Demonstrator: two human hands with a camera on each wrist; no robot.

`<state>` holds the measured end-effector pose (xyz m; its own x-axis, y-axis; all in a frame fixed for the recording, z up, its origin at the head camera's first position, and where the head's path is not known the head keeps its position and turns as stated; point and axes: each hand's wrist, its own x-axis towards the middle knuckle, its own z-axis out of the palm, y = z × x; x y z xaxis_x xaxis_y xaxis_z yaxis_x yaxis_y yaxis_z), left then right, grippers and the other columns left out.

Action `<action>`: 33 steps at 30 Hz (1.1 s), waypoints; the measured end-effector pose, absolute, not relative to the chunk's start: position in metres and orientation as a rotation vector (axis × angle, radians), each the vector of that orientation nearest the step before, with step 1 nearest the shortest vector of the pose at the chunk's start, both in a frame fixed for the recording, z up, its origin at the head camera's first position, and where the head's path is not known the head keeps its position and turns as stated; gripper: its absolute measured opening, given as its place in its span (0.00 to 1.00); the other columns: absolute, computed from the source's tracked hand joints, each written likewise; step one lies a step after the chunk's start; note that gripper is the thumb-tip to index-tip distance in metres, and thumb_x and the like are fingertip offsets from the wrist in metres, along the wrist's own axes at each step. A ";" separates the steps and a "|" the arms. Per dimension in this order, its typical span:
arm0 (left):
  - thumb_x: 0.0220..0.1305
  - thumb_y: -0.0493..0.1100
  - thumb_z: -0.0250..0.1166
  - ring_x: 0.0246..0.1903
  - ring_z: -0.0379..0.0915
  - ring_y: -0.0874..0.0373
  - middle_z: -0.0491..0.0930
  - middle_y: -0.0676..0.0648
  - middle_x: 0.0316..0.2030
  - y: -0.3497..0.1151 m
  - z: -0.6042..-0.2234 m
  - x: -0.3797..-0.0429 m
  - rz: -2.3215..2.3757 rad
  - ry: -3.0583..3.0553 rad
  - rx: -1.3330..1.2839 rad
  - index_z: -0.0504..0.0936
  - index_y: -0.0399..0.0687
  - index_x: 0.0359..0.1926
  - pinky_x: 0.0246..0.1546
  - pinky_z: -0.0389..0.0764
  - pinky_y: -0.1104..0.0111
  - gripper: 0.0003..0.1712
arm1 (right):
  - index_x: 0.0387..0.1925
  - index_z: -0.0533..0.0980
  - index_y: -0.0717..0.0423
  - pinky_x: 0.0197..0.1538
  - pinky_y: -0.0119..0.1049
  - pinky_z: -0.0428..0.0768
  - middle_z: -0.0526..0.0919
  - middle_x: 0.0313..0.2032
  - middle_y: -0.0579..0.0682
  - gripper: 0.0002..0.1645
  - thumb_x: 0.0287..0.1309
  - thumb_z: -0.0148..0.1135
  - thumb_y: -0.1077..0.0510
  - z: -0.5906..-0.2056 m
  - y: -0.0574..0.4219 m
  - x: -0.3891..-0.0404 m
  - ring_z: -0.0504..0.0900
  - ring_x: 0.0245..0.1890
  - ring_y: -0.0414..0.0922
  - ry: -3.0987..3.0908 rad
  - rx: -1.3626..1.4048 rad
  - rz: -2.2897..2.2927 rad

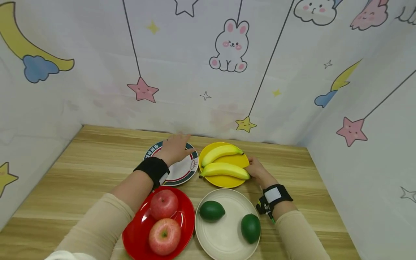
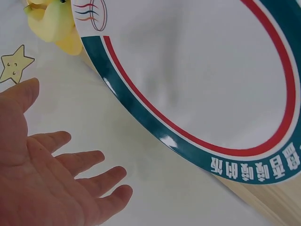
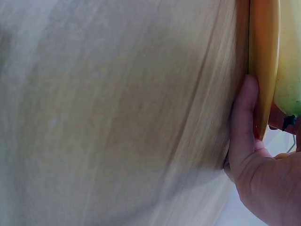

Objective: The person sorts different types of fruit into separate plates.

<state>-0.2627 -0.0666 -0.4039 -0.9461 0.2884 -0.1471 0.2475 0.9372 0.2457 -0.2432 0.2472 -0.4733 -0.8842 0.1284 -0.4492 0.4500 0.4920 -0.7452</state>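
Note:
My left hand (image 1: 174,151) hovers over a white plate (image 1: 182,171) with a teal and red border. In the left wrist view, its fingers are spread and hold nothing, beside that plate's rim. My right hand (image 1: 258,171) grips the right rim of a yellow plate (image 1: 241,159). In the right wrist view, one finger lies along the outside of this plate (image 3: 264,61), while other digits reach over the rim by a banana stem. Two bananas, the far one (image 1: 221,153) and the near one (image 1: 224,169), lie side by side on the yellow plate.
Closer in, a red plate (image 1: 187,216) carries two apples (image 1: 164,236). To its right, a cream plate (image 1: 227,225) bears two dark green oval fruits (image 1: 212,211). The wooden table (image 1: 81,173) ends against a cartoon-printed cloth (image 1: 182,108) behind and at both sides.

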 end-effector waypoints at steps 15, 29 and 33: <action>0.62 0.61 0.58 0.67 0.45 0.27 0.51 0.31 0.70 -0.109 -0.408 -0.250 0.162 3.103 0.414 0.54 0.48 0.72 0.61 0.56 0.35 0.44 | 0.61 0.59 0.63 0.51 0.41 0.73 0.67 0.58 0.64 0.30 0.57 0.55 0.66 -0.480 0.246 -0.245 0.70 0.54 0.55 2.432 0.465 -1.326; 0.59 0.59 0.62 0.68 0.40 0.26 0.46 0.31 0.71 -0.137 -0.389 -0.207 0.335 3.180 0.355 0.51 0.46 0.73 0.62 0.51 0.33 0.49 | 0.63 0.59 0.64 0.48 0.38 0.75 0.68 0.56 0.63 0.33 0.56 0.55 0.66 -0.482 0.250 -0.244 0.71 0.51 0.54 2.443 0.480 -1.381; 0.58 0.61 0.62 0.68 0.39 0.27 0.46 0.31 0.71 -0.136 -0.386 -0.192 0.326 3.191 0.369 0.49 0.47 0.74 0.62 0.52 0.33 0.51 | 0.64 0.60 0.63 0.47 0.37 0.76 0.69 0.56 0.63 0.32 0.58 0.55 0.65 -0.481 0.253 -0.242 0.72 0.51 0.53 2.454 0.473 -1.383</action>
